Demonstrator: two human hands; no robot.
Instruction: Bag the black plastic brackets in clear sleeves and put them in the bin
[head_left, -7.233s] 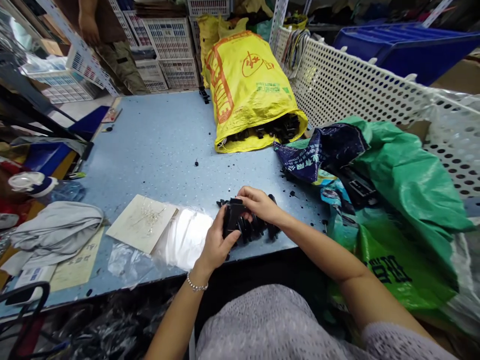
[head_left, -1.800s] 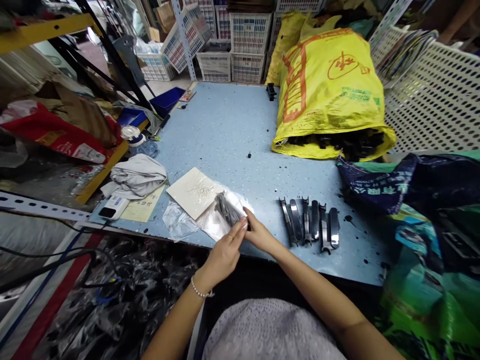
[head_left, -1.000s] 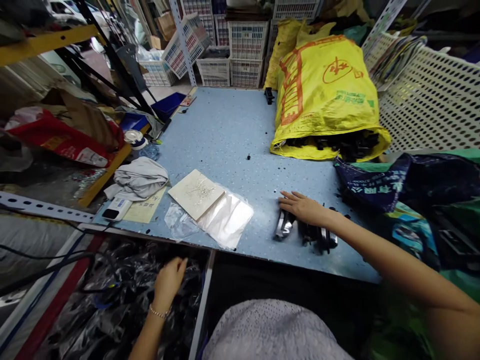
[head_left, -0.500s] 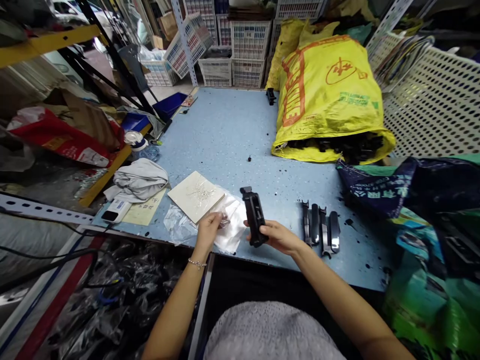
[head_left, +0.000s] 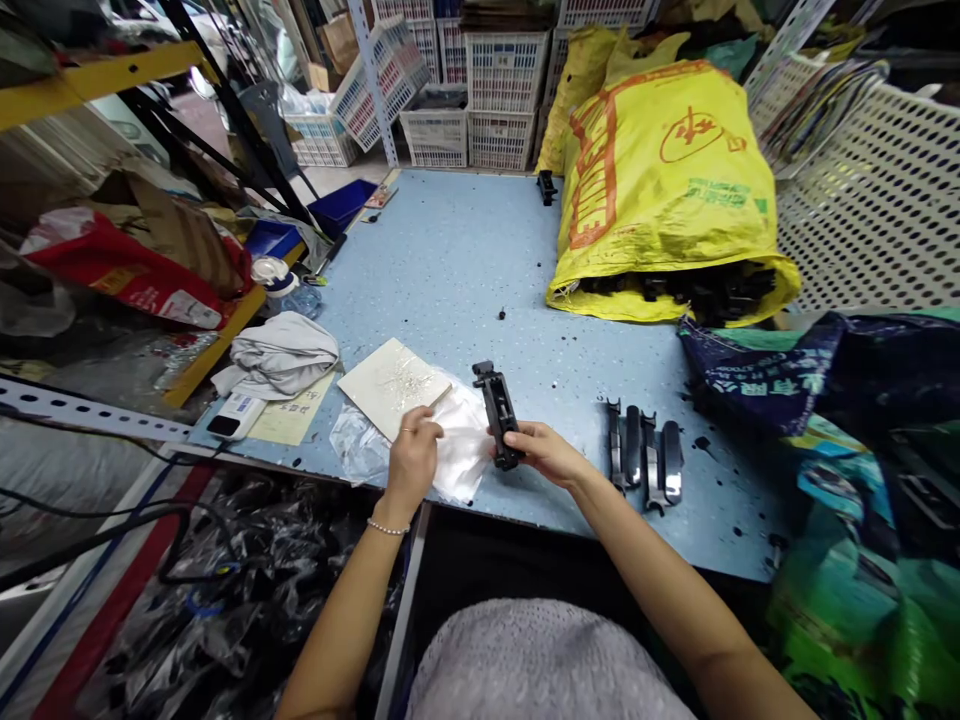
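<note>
My right hand [head_left: 546,452] grips the lower end of a long black plastic bracket [head_left: 495,410], which is held tilted above the front of the table. My left hand [head_left: 415,458] is closed at the near right edge of a square cream board [head_left: 386,375], its fingers curled together; whatever they pinch is too small or hidden. Tiny shiny bits are scattered over the board. Crumpled clear plastic bags [head_left: 463,450] lie beneath the board and between my hands. To the right, several black handle-like parts [head_left: 632,445] lie side by side.
A yellow woven sack [head_left: 675,190] of black parts stands open at the back right, by a white perforated basket [head_left: 870,190]. A grey cloth [head_left: 281,355], a white boxy device [head_left: 236,415] and a water bottle [head_left: 289,290] line the left edge. Dark green sacks [head_left: 847,540] crowd the right.
My left hand has moved from over the plastic bag up and left to the board's edge. My right hand has shifted slightly up and left with the bracket.
</note>
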